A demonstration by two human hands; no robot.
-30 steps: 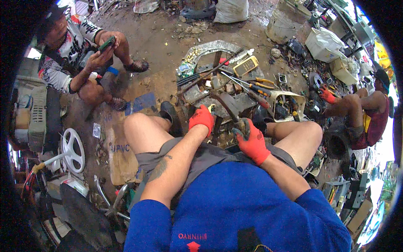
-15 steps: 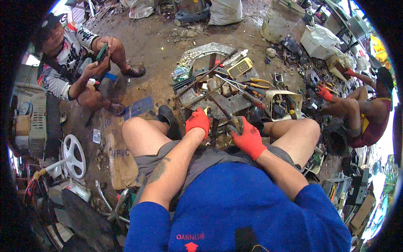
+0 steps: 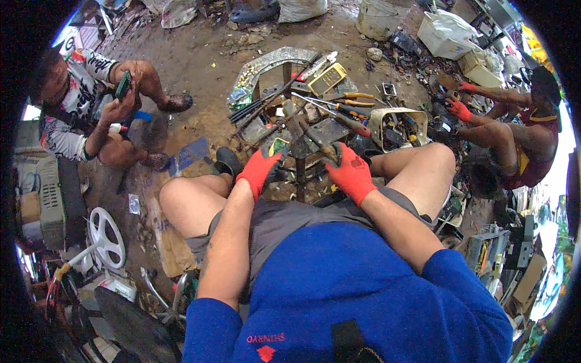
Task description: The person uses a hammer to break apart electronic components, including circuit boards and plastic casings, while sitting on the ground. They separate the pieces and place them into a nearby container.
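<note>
Apparently, work is pending: the left hand (image 3: 261, 171) is pinching a small greenish piece (image 3: 279, 146), seemingly whole, over the scrap (image 3: 330, 134); the right hand (image 3: 349, 172) is gripping a rusty tool (image 3: 312, 135), apart; yellowish bits (image 3: 247, 78) are already lying on the gray ring (image 3: 294, 54).

The gloves (image 3: 352, 176) look like matt cloth, the held tool (image 3: 313, 137) dull metal, the yellow casing (image 3: 327, 80) smooth plastic.

The left fabric glove (image 3: 256, 172) and right fabric glove (image 3: 352, 173) are red and dark grey; the rectangular plastic casing (image 3: 327, 80) is yellow.
</note>
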